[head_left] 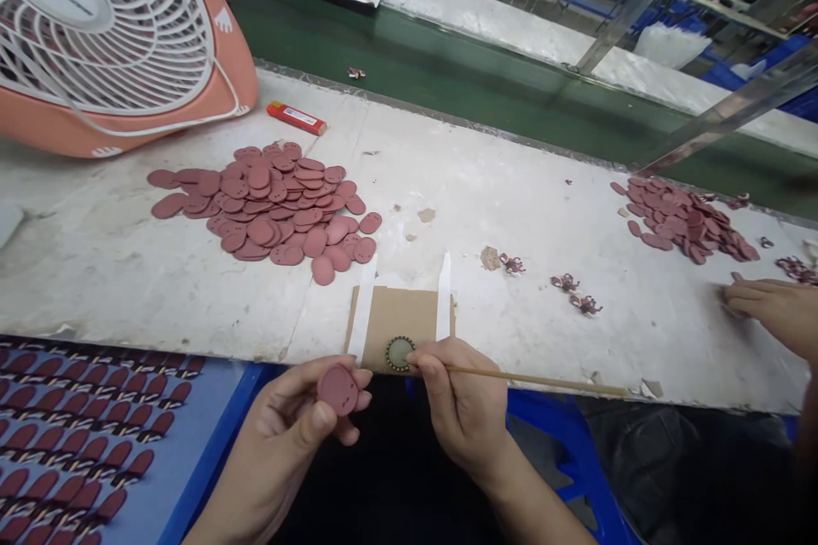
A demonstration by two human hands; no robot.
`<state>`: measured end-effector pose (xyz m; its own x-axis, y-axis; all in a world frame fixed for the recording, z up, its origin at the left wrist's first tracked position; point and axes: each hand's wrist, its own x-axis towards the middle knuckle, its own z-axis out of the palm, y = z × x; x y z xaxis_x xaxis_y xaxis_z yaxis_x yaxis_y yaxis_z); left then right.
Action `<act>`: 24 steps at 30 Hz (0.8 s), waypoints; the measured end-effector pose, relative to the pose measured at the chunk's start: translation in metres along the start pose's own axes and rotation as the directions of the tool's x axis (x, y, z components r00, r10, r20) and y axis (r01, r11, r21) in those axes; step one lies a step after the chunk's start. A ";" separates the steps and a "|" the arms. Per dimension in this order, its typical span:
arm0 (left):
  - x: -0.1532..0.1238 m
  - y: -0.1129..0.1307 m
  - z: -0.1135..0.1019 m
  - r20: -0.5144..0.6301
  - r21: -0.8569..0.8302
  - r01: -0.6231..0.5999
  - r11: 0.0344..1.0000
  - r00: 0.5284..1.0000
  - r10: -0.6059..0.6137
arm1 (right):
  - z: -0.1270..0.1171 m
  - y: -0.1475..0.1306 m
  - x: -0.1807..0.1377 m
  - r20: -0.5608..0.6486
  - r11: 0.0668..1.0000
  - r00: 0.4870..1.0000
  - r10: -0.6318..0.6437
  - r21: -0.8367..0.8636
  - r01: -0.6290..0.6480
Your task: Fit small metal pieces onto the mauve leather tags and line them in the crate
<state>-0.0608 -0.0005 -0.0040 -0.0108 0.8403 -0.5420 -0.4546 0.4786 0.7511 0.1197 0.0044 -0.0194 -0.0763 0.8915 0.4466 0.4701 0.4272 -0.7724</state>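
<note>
Between the thumb and fingers of my left hand (294, 426) is a dark pink oval piece (336, 390) with small holes near one edge. My right hand (465, 404) pinches a thin wooden stick (543, 379), its long end pointing right. The stick's tip is at a bottle cap (400, 352) lying face up, with something pale inside it. Under the cap is a cardboard piece (404, 315) held to the table by two white strips. A large heap of similar oval pieces (274, 204) lies beyond my left hand.
An orange fan (236, 43) stands at the back left near a red box (296, 118). Small dark figures (584, 303) and a second heap of ovals (690, 221) lie rightward. Another person's hand (776, 311) rests there. A blue tray (210, 443) holds rows of assembled pieces.
</note>
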 end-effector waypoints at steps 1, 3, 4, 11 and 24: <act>0.000 0.000 0.001 0.019 -0.003 0.005 1.000 1.000 -0.005 | -0.001 -0.002 -0.001 -0.016 1.000 1.000 0.016 0.020 -0.016; -0.001 -0.001 0.003 0.069 -0.007 0.020 1.000 0.997 -0.019 | -0.006 -0.008 -0.004 -0.063 0.996 0.997 0.053 0.071 -0.049; -0.001 -0.002 0.005 0.099 -0.008 0.032 0.999 0.995 -0.031 | -0.008 -0.012 -0.005 -0.089 0.993 0.994 0.067 0.103 -0.058; 0.001 -0.011 0.010 0.376 0.031 0.109 0.994 0.920 -0.112 | -0.019 -0.032 -0.010 -0.131 0.953 0.991 0.001 0.302 0.038; 0.000 -0.015 0.022 0.387 0.012 0.127 0.992 0.914 -0.121 | -0.024 -0.029 -0.011 -0.062 0.978 0.998 0.016 0.209 -0.003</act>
<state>-0.0346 -0.0019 -0.0074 0.3902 0.8085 -0.4406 -0.4418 0.5842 0.6808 0.1279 -0.0211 0.0085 -0.0139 0.8872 0.4611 0.2761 0.4466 -0.8511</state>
